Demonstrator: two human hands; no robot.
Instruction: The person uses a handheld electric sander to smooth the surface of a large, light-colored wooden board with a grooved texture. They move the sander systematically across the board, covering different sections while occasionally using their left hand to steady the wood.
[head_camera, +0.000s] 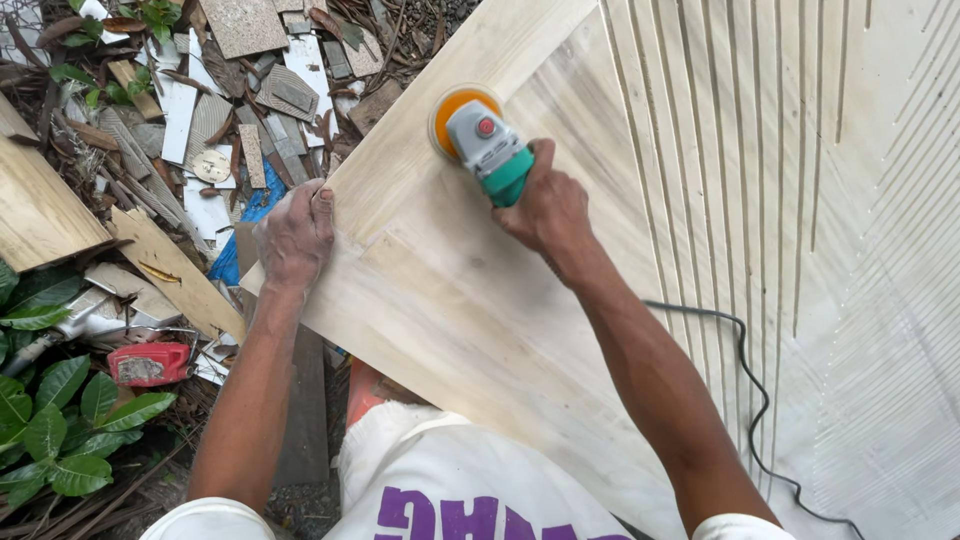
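Note:
A large pale wooden door panel (480, 300) lies flat in front of me, with long carved grooves (740, 150) on its right part. My right hand (545, 205) grips a grey and green power sander (488, 145) whose orange disc (450, 105) rests on the panel's frame near the upper left edge. My left hand (295, 235) presses flat on the panel's left edge, fingers curled over the rim. A black power cord (745, 380) trails from the sander across the wood toward the lower right.
Left of the panel the ground is littered with wood offcuts and tile scraps (210, 110). A loose plank (170, 270) lies there, beside a red container (150, 362) and leafy green plants (50, 420). Another board (40, 200) sits at the far left.

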